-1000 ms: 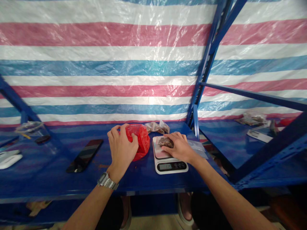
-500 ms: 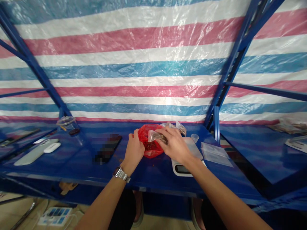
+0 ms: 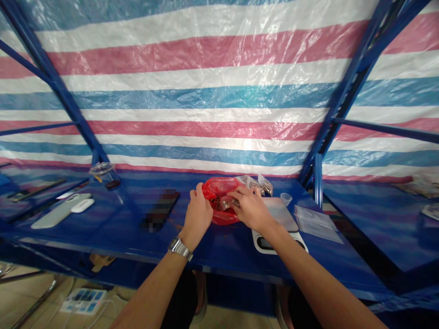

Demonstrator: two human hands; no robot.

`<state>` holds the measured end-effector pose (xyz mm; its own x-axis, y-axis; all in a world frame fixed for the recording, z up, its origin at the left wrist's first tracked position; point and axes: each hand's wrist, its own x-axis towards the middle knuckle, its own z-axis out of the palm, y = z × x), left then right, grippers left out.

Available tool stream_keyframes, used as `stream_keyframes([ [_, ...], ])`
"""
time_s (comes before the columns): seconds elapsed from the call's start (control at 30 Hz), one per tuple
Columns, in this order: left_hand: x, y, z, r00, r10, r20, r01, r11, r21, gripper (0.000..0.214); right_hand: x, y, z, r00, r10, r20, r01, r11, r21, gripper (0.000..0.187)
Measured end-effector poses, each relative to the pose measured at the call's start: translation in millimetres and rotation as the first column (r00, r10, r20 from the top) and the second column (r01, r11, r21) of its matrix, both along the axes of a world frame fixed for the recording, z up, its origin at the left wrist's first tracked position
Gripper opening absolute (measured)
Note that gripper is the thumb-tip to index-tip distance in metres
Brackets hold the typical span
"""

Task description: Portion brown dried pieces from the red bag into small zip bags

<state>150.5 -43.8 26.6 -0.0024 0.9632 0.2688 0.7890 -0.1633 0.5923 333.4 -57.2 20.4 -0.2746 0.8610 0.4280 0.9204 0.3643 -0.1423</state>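
Observation:
A red plastic bag (image 3: 224, 218) lies open on the blue table, with small dark brown bits inside. My left hand (image 3: 199, 211) is closed on the bag's left rim; a metal-band watch is on that wrist. My right hand (image 3: 252, 206) grips a small clear plastic bag (image 3: 229, 202) with brown contents, its end down in the mouth of the red bag. Partly under my right forearm is a white kitchen scale (image 3: 281, 217). Behind my right hand are filled clear bags (image 3: 264, 185).
A small clear cup (image 3: 286, 198) and flat empty plastic bags (image 3: 317, 221) lie right of the scale. Leftward are a dark phone (image 3: 161, 210), a lidded clear cup (image 3: 106, 176) and a pale phone (image 3: 61, 211) with a white case (image 3: 82, 205). Blue posts (image 3: 346, 100) rise at both sides.
My right hand has lowered the small clear bag into the mouth of the red bag. My left hand keeps its hold on the rim. The view has shifted slightly left.

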Motion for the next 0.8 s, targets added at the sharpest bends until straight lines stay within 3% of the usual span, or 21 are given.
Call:
stream_keyframes([
  [0.17, 2.3, -2.9, 2.4, 0.996, 0.036, -0.084, -0.036, 0.999, -0.005, 0.054, 1.2, 0.5, -0.7, 0.998, 0.012, -0.067, -0.012, 1.000, -0.004, 0.030],
  [0.37, 6.5, -1.7, 0.0, 0.987, 0.069, -0.148, -0.038, 0.979, 0.203, 0.059, 7.9, 0.4, -1.4, 0.977, 0.007, -0.213, -0.015, 0.999, -0.037, 0.029],
  [0.47, 12.0, -3.8, 3.8, 0.992, 0.033, -0.122, 0.007, 0.950, 0.312, 0.056, 14.6, 1.0, -2.4, 0.923, -0.004, -0.385, -0.020, 0.998, -0.058, 0.029],
  [0.57, 18.7, -7.7, 10.9, 0.999, -0.032, -0.043, 0.046, 0.913, 0.405, 0.046, 22.5, 1.4, -3.0, 0.780, 0.015, -0.626, -0.058, 0.997, -0.048, 0.025],
  [0.67, 26.1, -10.9, 16.9, 0.996, -0.083, 0.045, 0.052, 0.879, 0.475, 0.036, 31.2, 0.2, -1.5, 0.554, 0.015, -0.832, -0.099, 0.994, -0.048, 0.028],
  [0.73, 32.9, -12.8, 18.7, 0.989, -0.123, 0.079, 0.067, 0.859, 0.507, 0.032, 38.7, -2.5, 1.8, 0.408, -0.002, -0.913, -0.143, 0.987, -0.066, 0.034],
  [0.8, 42.2, -15.5, 18.7, 0.983, -0.169, 0.075, 0.105, 0.847, 0.522, 0.029, 48.6, -6.7, 6.8, 0.310, -0.017, -0.951, -0.183, 0.980, -0.077, 0.039],
])
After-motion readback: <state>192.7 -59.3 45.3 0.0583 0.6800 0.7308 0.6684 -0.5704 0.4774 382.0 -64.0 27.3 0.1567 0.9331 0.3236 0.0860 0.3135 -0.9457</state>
